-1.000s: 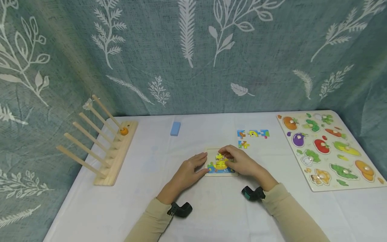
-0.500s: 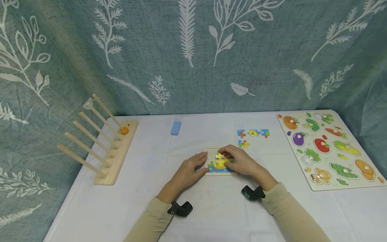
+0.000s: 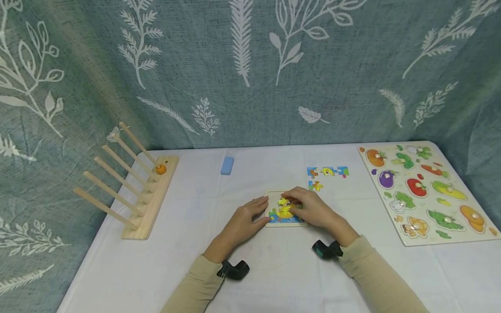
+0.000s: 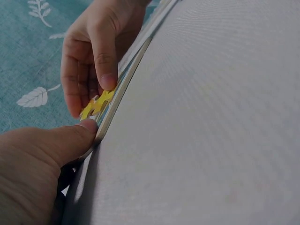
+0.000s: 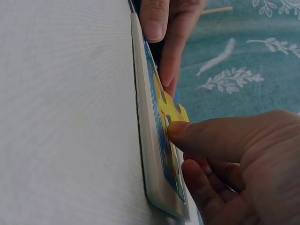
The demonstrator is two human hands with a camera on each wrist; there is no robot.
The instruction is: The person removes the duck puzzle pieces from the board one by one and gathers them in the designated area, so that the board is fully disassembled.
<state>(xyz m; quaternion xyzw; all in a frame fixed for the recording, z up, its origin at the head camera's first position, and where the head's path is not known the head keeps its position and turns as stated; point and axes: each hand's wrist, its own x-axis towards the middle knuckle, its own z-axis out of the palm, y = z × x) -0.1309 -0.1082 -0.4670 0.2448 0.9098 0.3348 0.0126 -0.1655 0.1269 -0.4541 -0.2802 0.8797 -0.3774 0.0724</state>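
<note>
A small jigsaw puzzle board (image 3: 287,225) lies flat on the white table, its lower part filled with blue and yellow picture. Over its middle my right hand (image 3: 313,208) pinches a yellow puzzle piece (image 5: 174,108) between thumb and fingers; the piece sits tilted, raised above the board's surface. My left hand (image 3: 247,221) rests against the board's left edge, thumb at the near corner and fingers fairly straight along the side. Behind the board lie several loose puzzle pieces (image 3: 328,172). Part of the board's right side is hidden under my right hand.
At right lies a large vegetable peg puzzle (image 3: 428,195). A wooden rack (image 3: 152,204) with several slanted pegs and an orange bead (image 3: 161,169) stands at left. One blue block (image 3: 227,166) lies near the back edge, before a green leaf-print curtain (image 3: 188,65).
My right hand shifts very slightly to the left with the yellow puzzle piece. My left hand and the loose pieces stay where they were.
</note>
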